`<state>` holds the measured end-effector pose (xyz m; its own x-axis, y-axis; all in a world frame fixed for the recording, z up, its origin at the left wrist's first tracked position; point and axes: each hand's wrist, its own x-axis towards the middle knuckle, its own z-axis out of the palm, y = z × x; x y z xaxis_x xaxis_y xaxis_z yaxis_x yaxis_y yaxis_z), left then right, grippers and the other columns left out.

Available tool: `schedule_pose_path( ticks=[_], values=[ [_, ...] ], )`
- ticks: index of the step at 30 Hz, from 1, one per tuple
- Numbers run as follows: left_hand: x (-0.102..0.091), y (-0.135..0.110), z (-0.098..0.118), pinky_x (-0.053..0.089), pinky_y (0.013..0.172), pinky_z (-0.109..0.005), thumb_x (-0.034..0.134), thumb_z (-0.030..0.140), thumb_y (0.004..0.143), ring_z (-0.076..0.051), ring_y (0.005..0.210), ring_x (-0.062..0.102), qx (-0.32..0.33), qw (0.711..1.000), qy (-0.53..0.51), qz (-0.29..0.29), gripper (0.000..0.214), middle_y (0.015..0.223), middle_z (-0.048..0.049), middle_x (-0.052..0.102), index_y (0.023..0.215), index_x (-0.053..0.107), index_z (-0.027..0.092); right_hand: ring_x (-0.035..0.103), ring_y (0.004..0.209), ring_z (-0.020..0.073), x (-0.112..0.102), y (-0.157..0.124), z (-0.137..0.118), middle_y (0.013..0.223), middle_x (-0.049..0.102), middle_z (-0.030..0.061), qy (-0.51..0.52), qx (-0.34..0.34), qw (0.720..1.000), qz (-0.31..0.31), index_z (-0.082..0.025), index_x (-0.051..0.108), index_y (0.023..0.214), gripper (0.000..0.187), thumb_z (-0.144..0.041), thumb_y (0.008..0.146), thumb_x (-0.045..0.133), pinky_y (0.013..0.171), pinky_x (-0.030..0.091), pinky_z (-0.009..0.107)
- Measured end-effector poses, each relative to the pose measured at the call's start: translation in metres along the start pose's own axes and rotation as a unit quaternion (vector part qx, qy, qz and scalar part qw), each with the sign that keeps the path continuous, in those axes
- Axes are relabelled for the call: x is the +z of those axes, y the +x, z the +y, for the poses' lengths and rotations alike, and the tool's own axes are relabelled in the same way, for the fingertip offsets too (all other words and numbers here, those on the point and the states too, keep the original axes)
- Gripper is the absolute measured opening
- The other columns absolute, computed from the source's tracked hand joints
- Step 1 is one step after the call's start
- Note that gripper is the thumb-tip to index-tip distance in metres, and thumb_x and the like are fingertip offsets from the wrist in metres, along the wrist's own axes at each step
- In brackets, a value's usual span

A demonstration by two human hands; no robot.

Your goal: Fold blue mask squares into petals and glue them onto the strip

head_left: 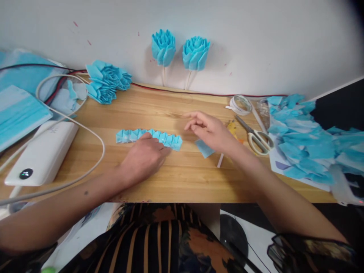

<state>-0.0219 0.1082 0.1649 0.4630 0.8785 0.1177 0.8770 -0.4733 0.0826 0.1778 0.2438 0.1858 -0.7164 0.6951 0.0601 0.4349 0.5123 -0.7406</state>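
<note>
Clerk: Readable markings?

Inspector: The white power bank [42, 157] bears faint lettering at its far end, too small to read. Its round display is lit; the figures are illegible.

Clerk: Containers and contents?

Inspector: A crumpled clear plastic wrapper [263, 107] lies beside the tape roll [240, 105]; its contents cannot be made out. Loose blue pieces [307, 140] are heaped over a white sheet [321, 184] at the right of the table [182, 185].

Clerk: Position of the folded blue strip [126, 136]?

Inspector: Flat on the table, roughly central, its middle covered by the left hand [145, 156].

Clerk: Condition of the fingers?

Inspector: Left: curled down at the strip; whether they grip it, I cannot tell. Right hand [209, 131]: raised, fingers loosely bent and parted from the thumb. A small blue square [205, 150] lies partly hidden beneath it, near the scissors [257, 140].
</note>
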Motion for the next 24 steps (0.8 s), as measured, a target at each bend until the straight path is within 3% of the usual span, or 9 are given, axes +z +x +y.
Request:
schedule_pose_path(
  ticks=[3, 6, 17, 24],
  values=[
    [0.001, 0.0, 0.0, 0.031, 0.065, -0.037, 0.041, 0.018, 0.099, -0.02, 0.066, 0.055, -0.001, 1.0, 0.014, 0.005, 0.033, 0.067, -0.0049, 0.064, 0.077, 0.065, 0.016, 0.066, 0.094, 0.0201, 0.011, -0.006, -0.015, 0.097, 0.074, 0.0022, -0.078, -0.095, 0.992, -0.041, -0.022, 0.057, 0.118, 0.032, -0.012, 0.091, 0.044, 0.088, 0.046, 0.036],
    [0.001, 0.001, 0.0, 0.032, 0.065, -0.037, 0.039, 0.018, 0.099, -0.02, 0.065, 0.055, -0.002, 1.0, 0.02, 0.005, 0.034, 0.066, -0.0049, 0.063, 0.078, 0.065, 0.016, 0.064, 0.097, 0.0221, 0.02, -0.005, -0.018, 0.096, 0.074, 0.0037, -0.126, -0.143, 0.98, -0.05, -0.021, 0.056, 0.114, 0.031, -0.008, 0.09, 0.041, 0.091, 0.044, 0.038],
    [0.005, -0.001, -0.002, 0.034, 0.068, -0.036, 0.037, 0.018, 0.1, -0.02, 0.068, 0.057, -0.001, 1.0, 0.002, 0.003, 0.033, 0.07, -0.005, 0.065, 0.082, 0.064, 0.015, 0.062, 0.098, 0.0269, 0.033, 0.007, -0.012, 0.096, 0.073, 0.0066, -0.218, -0.14, 0.961, -0.093, -0.017, 0.054, 0.118, 0.038, -0.006, 0.083, 0.043, 0.09, 0.04, 0.04],
    [0.005, -0.001, -0.001, 0.033, 0.068, -0.036, 0.038, 0.02, 0.101, -0.021, 0.07, 0.058, -0.01, 1.0, -0.002, -0.015, 0.033, 0.071, -0.005, 0.067, 0.086, 0.066, 0.015, 0.065, 0.095, 0.0221, 0.017, 0.006, -0.012, 0.094, 0.074, 0.0034, -0.138, -0.136, 0.981, -0.006, -0.018, 0.051, 0.12, 0.038, -0.006, 0.085, 0.04, 0.091, 0.042, 0.038]
  ],
)
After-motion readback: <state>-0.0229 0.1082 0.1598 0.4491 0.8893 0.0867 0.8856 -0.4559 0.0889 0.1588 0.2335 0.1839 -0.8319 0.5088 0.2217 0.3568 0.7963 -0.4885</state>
